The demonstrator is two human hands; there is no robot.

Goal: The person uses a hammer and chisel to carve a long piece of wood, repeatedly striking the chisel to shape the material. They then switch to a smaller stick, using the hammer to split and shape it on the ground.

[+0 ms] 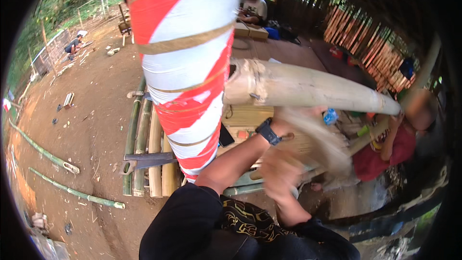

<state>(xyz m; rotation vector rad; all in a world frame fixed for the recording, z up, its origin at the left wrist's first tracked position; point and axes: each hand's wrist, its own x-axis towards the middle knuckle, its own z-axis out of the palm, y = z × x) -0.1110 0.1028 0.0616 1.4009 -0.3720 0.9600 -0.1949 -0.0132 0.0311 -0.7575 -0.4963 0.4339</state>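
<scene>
On the bare earth at far left, two long green bamboo stalks (72, 191) lie well apart from the work, with a person crouching (73, 45) beside a wire pen further off. Just right of them, a stack of cut bamboo lengths (149, 149) rests on the ground with a dark metal bar (144, 160) across it. A tall post wrapped in red and white bands with gold trim (185, 67) rises through the centre and hides much of the platform behind it. To its right, a thick pale bamboo pole (308, 89) runs level across the scene, its rough butt end just beside the post. The wearer's left hand (293, 120), a black watch (267, 131) on the wrist, reaches up to the underside of the pole; whether its fingers grip or merely press there cannot be told. The right hand (281, 173) sits lower and nearer, blurred by motion, and seems to be closed on a pale strip (320, 139) that streaks up toward the pole, though the grip is unclear. At right, a person in a red top (385, 156) sits beneath the pole's far end. Beyond, another person sits at a wooden table (284, 53) before a slatted bamboo wall (365, 43).
</scene>
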